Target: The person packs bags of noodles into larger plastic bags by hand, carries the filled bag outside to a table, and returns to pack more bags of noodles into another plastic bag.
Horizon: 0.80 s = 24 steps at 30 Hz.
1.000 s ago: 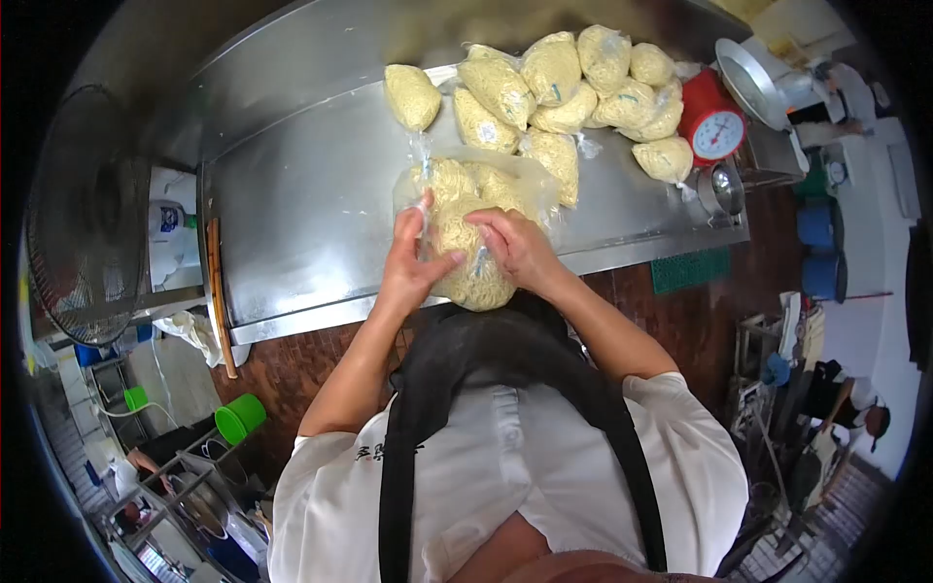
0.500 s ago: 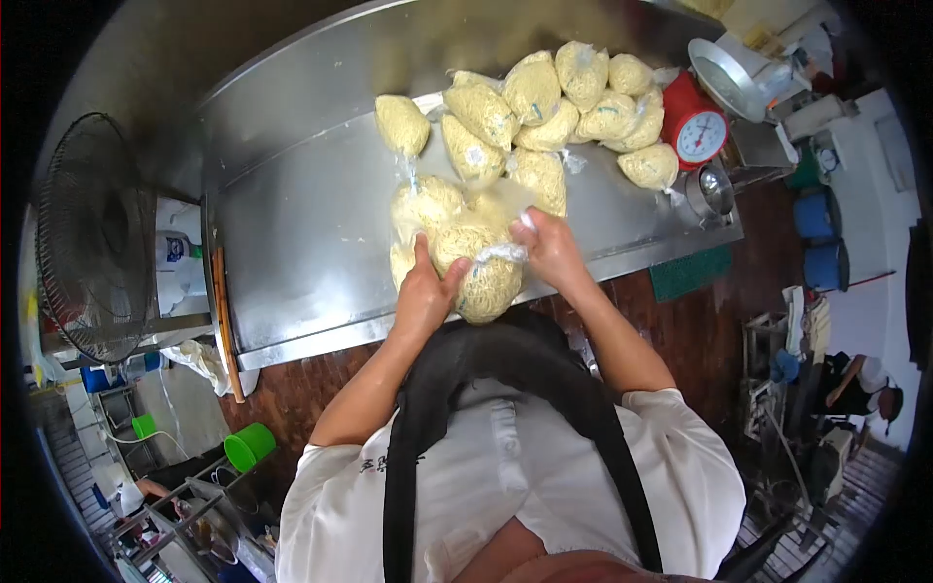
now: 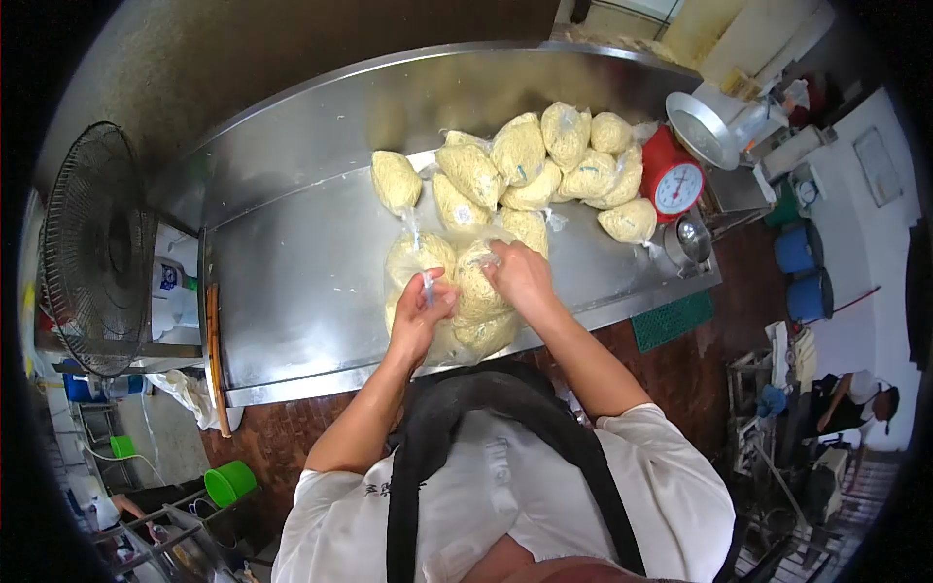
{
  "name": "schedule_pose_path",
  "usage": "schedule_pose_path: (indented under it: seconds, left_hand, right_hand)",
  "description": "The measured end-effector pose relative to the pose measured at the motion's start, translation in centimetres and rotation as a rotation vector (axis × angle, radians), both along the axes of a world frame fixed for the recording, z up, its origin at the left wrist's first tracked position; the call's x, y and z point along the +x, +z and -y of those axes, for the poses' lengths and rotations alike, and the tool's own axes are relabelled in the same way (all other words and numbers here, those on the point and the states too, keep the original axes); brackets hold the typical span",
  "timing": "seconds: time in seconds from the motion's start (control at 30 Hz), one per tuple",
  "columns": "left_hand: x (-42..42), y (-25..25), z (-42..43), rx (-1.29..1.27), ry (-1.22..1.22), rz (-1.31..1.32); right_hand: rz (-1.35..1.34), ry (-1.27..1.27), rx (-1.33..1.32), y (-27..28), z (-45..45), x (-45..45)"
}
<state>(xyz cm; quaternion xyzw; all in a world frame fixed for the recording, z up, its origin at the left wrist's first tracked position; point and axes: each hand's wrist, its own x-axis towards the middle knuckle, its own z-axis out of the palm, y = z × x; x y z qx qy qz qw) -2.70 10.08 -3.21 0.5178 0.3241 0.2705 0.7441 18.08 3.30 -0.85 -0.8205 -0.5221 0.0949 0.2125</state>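
Observation:
Near the front edge of the metal table, a large clear bag holds several smaller bags of pale yellow noodle-like strands. My left hand is pinched on a twisted bit of clear plastic at the left of the large bag. On the right, my right hand is closed at the upper part of a noodle bag; its fingertips are partly hidden. A single filled bag lies just behind, its tied end pointing toward my left hand.
Several filled bags are piled at the back, beside a red dial scale with a metal pan. A metal bowl stands at the right. Wooden sticks line the left edge. A co-worker is far right.
The noodle bag at my right hand has moved from the front edge into the large bag. My right hand has shifted inward, and my left hand now pinches plastic. The view has tilted upward.

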Motion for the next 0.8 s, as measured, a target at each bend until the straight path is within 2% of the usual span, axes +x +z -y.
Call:
schedule_pose_path:
  seconds: [0.03,0.07,0.17,0.2,0.3,0.33,0.43,0.47,0.57,0.6,0.63,0.7,0.8]
  left_hand:
    - [-0.5,0.9,0.0,-0.021,0.031,0.011]
    - [-0.9,3.4,0.1,-0.179,0.116,0.082]
    - [-4.0,4.2,0.3,-0.288,0.049,0.197]
    - [-4.8,3.5,0.6,-0.250,-0.013,0.175]
    - [-6.0,2.9,0.1,-0.218,-0.029,0.163]
    - [-6.3,2.4,-0.2,-0.211,-0.039,0.176]
    - [-6.2,2.1,-0.4,-0.229,-0.004,0.205]
    - [-6.1,2.2,-0.6,-0.259,0.027,0.226]
    - [-5.1,3.1,-1.3,-0.306,0.089,0.269]
    - [-4.7,3.9,-1.8,-0.292,0.089,0.267]
    - [-4.4,4.8,-2.5,-0.275,0.095,0.267]
    - [-5.0,7.7,-3.0,-0.196,0.066,0.269]
    - [-7.1,10.0,-2.6,-0.066,-0.010,0.365]
  right_hand:
    - [0.021,-0.026,-0.040,-1.2,-0.8,0.4]
    - [0.043,-0.049,-0.080,-2.3,-1.8,0.9]
    - [0.027,-0.121,-0.190,-5.0,-3.5,3.7]
    - [-0.019,-0.080,-0.218,-5.8,-3.9,5.0]
    - [-0.081,-0.033,-0.153,-3.6,-3.4,4.3]
    - [-0.007,-0.014,0.009,-4.1,-2.7,2.9]
    - [0.065,0.011,0.101,-3.0,-1.3,-1.5]
    - [0.066,0.009,0.137,-4.2,-1.3,-1.2]
    - [-0.535,-0.177,0.016,-2.5,-1.6,1.8]
    - [-0.805,-0.176,0.311,-3.9,-1.7,3.1]
    - [-0.899,-0.145,0.298,-1.9,-1.2,3.1]
    - [-1.083,-0.082,0.266,5.4,-0.1,2.2]
    - [-1.002,-0.036,0.292,9.7,2.2,0.0]
